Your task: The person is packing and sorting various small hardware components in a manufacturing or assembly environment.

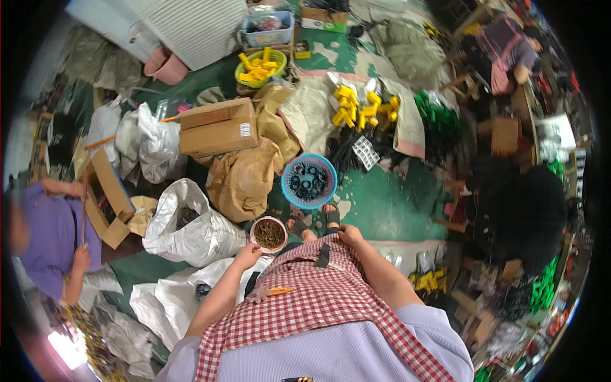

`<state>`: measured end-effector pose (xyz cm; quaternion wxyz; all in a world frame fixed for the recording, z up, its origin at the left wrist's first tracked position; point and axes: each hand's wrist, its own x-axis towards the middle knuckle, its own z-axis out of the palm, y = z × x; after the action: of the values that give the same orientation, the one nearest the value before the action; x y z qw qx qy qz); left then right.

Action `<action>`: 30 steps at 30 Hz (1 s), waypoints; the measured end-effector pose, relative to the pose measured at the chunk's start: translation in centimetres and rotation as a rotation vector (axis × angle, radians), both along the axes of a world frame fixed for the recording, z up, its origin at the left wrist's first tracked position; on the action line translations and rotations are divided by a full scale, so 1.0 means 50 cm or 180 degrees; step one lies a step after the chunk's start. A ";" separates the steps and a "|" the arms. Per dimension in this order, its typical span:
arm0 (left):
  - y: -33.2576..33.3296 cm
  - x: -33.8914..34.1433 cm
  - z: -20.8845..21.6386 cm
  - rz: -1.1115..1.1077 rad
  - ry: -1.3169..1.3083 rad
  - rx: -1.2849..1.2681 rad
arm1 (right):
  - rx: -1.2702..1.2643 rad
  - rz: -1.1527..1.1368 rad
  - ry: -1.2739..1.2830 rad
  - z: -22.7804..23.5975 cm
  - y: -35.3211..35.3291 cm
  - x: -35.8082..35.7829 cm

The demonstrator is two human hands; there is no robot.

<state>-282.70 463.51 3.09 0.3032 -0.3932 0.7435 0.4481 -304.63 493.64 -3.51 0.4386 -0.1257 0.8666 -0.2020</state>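
Observation:
My left hand (248, 255) is closed on the rim of a round pink bowl (255, 242). Many small, thin, brownish pieces (269, 234) lie inside that bowl. Beside my right knee, at the edge of the red-and-white checked apron (305, 305), my right hand (349, 235) is closed; dark cloth shows next to it, and what its fingers grip is not clear. A blue plastic basket (285, 191) holding dark ring-like parts stands on the floor just beyond my feet. Orange-handled tools (280, 291) stick out of the apron pocket.
An open white sack (210, 232), a brown paper sack (242, 184) and a cardboard box (219, 130) crowd the left. Yellow-ended black parts (356, 108) lie on sacking ahead. One person (57, 235) holds a stick at far left; another person (509, 51) sits at upper right.

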 end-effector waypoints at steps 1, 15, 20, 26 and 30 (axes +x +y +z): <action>-0.001 0.004 0.000 0.0013 0.0095 -0.0044 | -0.0025 0.0093 0.0034 0.013 -0.001 -0.005; 0.033 0.060 -0.008 0.0550 0.0037 -0.0009 | 0.0022 0.0673 -0.0006 0.059 -0.068 -0.061; 0.065 0.091 -0.040 0.0589 -0.0054 0.0092 | 0.0254 0.0806 -0.0153 0.057 -0.070 -0.037; 0.094 0.093 -0.043 0.0535 -0.0256 0.0055 | 0.0307 0.0906 -0.0158 0.038 -0.069 -0.035; 0.102 0.091 -0.037 0.0546 -0.0214 0.0011 | 0.0300 0.0966 -0.0327 0.035 -0.099 -0.051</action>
<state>-278.13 468.61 1.22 0.2891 -0.4697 0.6957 0.4603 -307.17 488.68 -1.78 0.5132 -0.2240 0.8226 -0.0988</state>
